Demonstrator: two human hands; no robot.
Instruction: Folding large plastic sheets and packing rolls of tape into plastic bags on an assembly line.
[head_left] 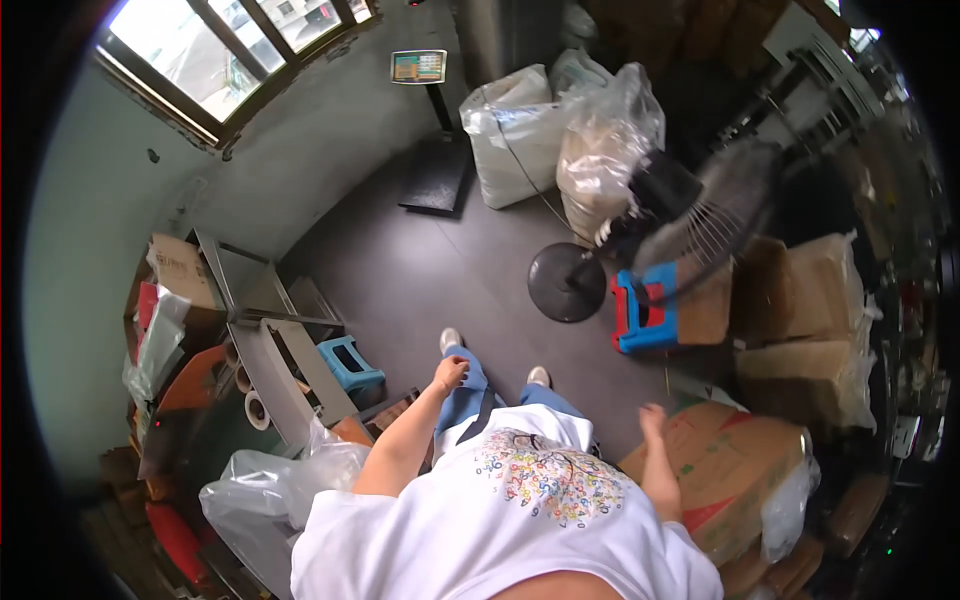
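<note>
My left hand (453, 373) hangs in front of my left thigh, its fingers loosely curled, with nothing showing in them. A dark strap (481, 418) hangs over my jeans just beside it. On the other side, my right hand (653, 420) is held out away from my body, next to a large brown carton (735, 455) with red marks. It looks small and smeared, so how its fingers lie is unclear, and I see no object in it. Both shoes stand on the grey floor (430, 270).
A black pedestal fan (566, 283) stands ahead right, by a blue-and-red plastic stool (645, 310) and open cartons (800, 290). White sacks (515, 140) and a platform scale (437, 185) are farther off. At left are a metal shelf (265, 385), a light-blue stool (350, 363) and clear plastic bags (265, 490).
</note>
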